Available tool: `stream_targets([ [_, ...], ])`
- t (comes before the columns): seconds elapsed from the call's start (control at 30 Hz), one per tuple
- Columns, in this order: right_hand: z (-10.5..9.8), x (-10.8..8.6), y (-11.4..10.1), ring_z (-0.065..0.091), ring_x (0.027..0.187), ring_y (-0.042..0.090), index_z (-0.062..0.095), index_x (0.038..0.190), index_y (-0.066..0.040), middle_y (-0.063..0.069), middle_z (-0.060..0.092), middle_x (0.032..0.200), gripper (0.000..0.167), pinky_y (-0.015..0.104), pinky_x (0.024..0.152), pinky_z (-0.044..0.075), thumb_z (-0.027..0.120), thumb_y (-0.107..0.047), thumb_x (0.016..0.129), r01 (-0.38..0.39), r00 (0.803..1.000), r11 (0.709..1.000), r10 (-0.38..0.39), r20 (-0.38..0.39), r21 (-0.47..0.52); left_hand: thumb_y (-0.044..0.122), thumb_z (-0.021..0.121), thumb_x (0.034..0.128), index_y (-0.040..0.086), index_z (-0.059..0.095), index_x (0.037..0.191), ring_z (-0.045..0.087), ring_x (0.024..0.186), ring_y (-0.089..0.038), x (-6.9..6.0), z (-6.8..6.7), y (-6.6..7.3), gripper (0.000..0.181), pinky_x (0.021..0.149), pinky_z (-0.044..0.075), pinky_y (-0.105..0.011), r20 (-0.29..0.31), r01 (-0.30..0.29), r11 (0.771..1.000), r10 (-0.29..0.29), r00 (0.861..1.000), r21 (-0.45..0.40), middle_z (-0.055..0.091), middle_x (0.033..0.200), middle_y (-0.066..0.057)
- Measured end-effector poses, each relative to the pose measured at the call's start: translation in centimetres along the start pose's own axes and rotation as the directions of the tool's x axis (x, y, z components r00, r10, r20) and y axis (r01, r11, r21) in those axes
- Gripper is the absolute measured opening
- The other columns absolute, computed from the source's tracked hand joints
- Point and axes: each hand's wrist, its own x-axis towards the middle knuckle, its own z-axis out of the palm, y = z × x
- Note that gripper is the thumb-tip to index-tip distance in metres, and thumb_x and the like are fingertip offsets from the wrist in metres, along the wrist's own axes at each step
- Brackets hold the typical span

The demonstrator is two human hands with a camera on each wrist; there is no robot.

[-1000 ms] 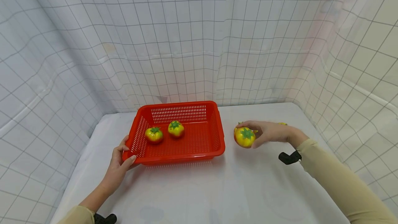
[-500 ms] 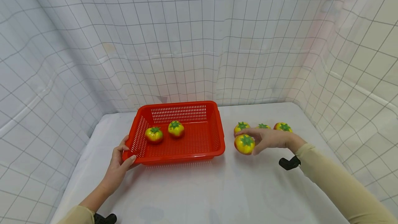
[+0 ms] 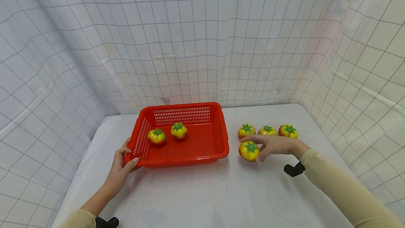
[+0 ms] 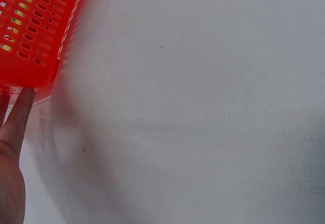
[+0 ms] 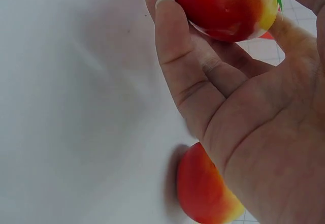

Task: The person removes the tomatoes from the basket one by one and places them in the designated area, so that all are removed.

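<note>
My right hand (image 3: pixel 274 146) pinches a yellow-and-red tomato (image 3: pixel 249 151) with a green star-shaped top, to the right of the basket. In the right wrist view the fingers curve round this tomato (image 5: pixel 223 5), and a second tomato (image 5: pixel 205 186) sits below the palm. My left hand (image 3: pixel 119 166) grips the front left corner of a red slotted plastic basket (image 3: pixel 186 159), thumb on the rim. Inside the basket lie two like tomatoes, one at the left (image 3: pixel 156 137) and one nearer the middle (image 3: pixel 179 131). The left wrist view catches only fingers (image 4: pixel 18 117) against the basket wall (image 4: pixel 30 71).
Behind the right hand stands a row of three tomatoes: a left one (image 3: pixel 246 131), a middle one (image 3: pixel 267 131) partly hidden by the hand, and a right one (image 3: pixel 288 131). White gridded sheeting (image 3: pixel 196 45) encloses the white table (image 3: pixel 202 196) at the back and sides.
The right hand and its tomato have come toward the person and lower, uncovering the row of tomatoes behind. The left hand and basket have stayed put.
</note>
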Motion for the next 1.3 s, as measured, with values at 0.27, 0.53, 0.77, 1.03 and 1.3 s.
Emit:
stream_targets([
  [0.27, 0.4, 0.1, 0.7, 0.044, 0.123, 0.032, 0.049, 0.149, -0.035, 0.007, 0.038, 0.153, 0.079, 0.043, 0.089, 0.053, 0.084, -0.016, 0.081, -0.003, 1.000, 0.999, 0.003, 0.013, 0.034, 0.004, 0.048, 0.1071, 0.008, 0.025, 0.124, 0.016, 0.147, -0.044, 0.0, 0.0, -0.1, 0.029, 0.088, 0.055, -0.022, 0.000, -0.014, 1.000, 0.014, 1.000, 0.002, 0.000, 0.172, -0.001],
  [0.53, 0.9, 0.6, 1.5, 0.047, 0.122, 0.032, 0.049, 0.148, -0.037, 0.005, 0.039, 0.152, 0.075, 0.043, 0.088, 0.054, 0.081, -0.016, 0.083, 0.011, 1.000, 1.000, -0.011, 0.023, 0.021, 0.006, 0.049, 0.1073, 0.009, 0.026, 0.124, 0.016, 0.147, -0.041, 0.0, -0.1, -0.1, 0.029, 0.088, 0.055, -0.021, 0.004, -0.009, 1.000, 0.009, 1.000, 0.004, 0.000, 0.172, 0.000],
  [0.77, 1.1, 0.8, 1.9, 0.044, 0.124, 0.030, 0.050, 0.147, -0.037, 0.004, 0.040, 0.151, 0.076, 0.041, 0.087, 0.055, 0.083, -0.016, 0.082, -0.012, 1.000, 1.000, 0.012, 0.009, -0.002, 0.007, 0.049, 0.1073, 0.009, 0.026, 0.125, 0.015, 0.148, -0.042, 0.0, 0.0, 0.0, 0.030, 0.088, 0.054, -0.021, 0.000, -0.004, 1.000, 0.004, 1.000, 0.013, 0.001, 0.172, 0.000],
  [1.03, 1.3, 0.8, 2.3, 0.044, 0.123, 0.029, 0.050, 0.147, -0.039, 0.003, 0.042, 0.150, 0.076, 0.041, 0.087, 0.055, 0.084, -0.018, 0.082, -0.032, 0.999, 0.999, 0.032, 0.001, -0.010, 0.007, 0.050, 0.1071, 0.008, 0.026, 0.125, 0.015, 0.148, -0.044, 0.0, -0.1, 0.0, 0.030, 0.088, 0.054, -0.020, -0.003, 0.002, 1.000, -0.002, 1.000, 0.030, 0.001, 0.172, -0.001],
  [1.3, 1.3, 0.9, 2.6, 0.047, 0.120, 0.029, 0.050, 0.148, -0.038, 0.004, 0.043, 0.148, 0.076, 0.041, 0.086, 0.056, 0.084, -0.019, 0.082, -0.034, 0.999, 0.999, 0.034, 0.006, -0.002, 0.006, 0.050, 0.1069, 0.008, 0.026, 0.125, 0.014, 0.148, -0.045, 0.0, 0.0, 0.0, 0.030, 0.087, 0.054, -0.021, -0.002, 0.003, 1.000, -0.003, 1.000, 0.026, 0.000, 0.172, -0.002],
])
